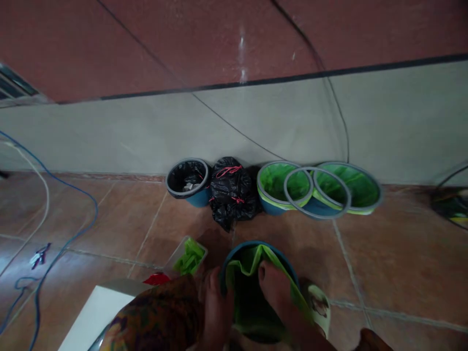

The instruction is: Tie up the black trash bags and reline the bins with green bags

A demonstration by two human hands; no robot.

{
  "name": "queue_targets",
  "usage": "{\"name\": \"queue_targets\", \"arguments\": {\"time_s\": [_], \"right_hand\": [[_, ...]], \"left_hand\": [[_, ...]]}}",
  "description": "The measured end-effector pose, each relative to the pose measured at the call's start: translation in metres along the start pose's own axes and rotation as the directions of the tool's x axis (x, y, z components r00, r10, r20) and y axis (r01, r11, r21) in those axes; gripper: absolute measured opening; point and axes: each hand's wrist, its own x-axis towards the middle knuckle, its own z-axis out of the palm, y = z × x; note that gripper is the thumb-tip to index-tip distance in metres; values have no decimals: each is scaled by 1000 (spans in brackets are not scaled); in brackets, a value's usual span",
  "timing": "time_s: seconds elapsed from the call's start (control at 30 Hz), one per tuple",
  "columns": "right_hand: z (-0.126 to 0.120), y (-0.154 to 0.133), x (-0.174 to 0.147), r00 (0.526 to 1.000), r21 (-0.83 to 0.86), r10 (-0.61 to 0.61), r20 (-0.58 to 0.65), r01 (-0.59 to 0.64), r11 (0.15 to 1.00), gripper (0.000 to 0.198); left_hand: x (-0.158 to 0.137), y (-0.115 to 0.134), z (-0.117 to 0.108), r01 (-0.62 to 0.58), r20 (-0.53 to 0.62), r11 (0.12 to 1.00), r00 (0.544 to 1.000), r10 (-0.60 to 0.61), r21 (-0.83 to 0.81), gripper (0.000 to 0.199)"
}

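Observation:
A blue bin (pixel 237 249) stands on the floor right in front of me, with a green bin bag (pixel 243 265) partly inside it and its edge loose and folded at the far side. My left hand (pixel 216 292) is closed over the bin's left rim and the bag's edge there. My right hand (pixel 272 285) is inside the mouth of the bin, its fingers curled against the bag on the right. The fingertips of both hands are partly hidden.
By the wall stand a black-lined bin (pixel 199 199), tied black bags (pixel 234 187) and two green-lined bins (pixel 272 209) (pixel 376 190), with a loose grey ring (pixel 317 215) across them. A tub of green rolls (pixel 190 256), a white box (pixel 98 312) and a blue cable (pixel 86 224) lie left.

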Motion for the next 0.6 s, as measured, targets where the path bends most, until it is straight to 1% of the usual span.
{"name": "queue_targets", "arguments": {"time_s": [0.03, 0.07, 0.1, 0.13, 0.17, 0.2, 0.27, 0.33, 0.37, 0.47, 0.53, 0.6], "right_hand": [[-6, 2, 1, 999, -66, 23, -31, -25, 997, 34], [-13, 6, 2, 997, -121, 49, -59, -56, 991, 35], [-20, 10, 3, 994, -157, 76, -80, -88, 984, 35], [-26, 15, 4, 991, -171, 101, -88, -115, 978, 34], [-31, 19, 5, 989, -178, 121, -83, -134, 975, 34], [-35, 23, 6, 988, -180, 136, -67, -146, 973, 34], [-38, 27, 9, 989, -182, 145, -28, -147, 972, 35], [-38, 29, 12, 990, -183, 140, 16, -134, 974, 36], [-36, 29, 13, 990, -188, 138, 35, -129, 974, 36], [-31, 35, 15, 989, -181, 132, 65, -119, 976, 35], [-29, 41, 17, 990, -117, 135, 44, -129, 985, 34], [-28, 49, 19, 989, -11, 148, 5, -148, 989, 33]], "left_hand": [[6, 13, 1, -91, -7, 995, 996, 91, 52, 48], [12, 27, 3, -208, 46, 974, 978, 204, 93, 45], [20, 41, 7, -322, 143, 938, 942, 304, 128, 44], [28, 54, 11, -389, 228, 905, 910, 347, 175, 45], [37, 65, 15, -410, 277, 881, 897, 344, 237, 46], [45, 74, 19, -402, 330, 863, 895, 299, 307, 45], [60, 83, 22, -367, 428, 836, 886, 181, 407, 36], [70, 82, 20, -347, 453, 827, 882, 128, 443, 33], [74, 79, 17, -342, 436, 829, 890, 134, 442, 33], [83, 69, 2, -318, 335, 840, 926, 176, 439, 31], [90, 64, -8, -302, 309, 838, 936, 170, 455, 30], [97, 62, -16, -291, 303, 830, 940, 156, 475, 30]]}}
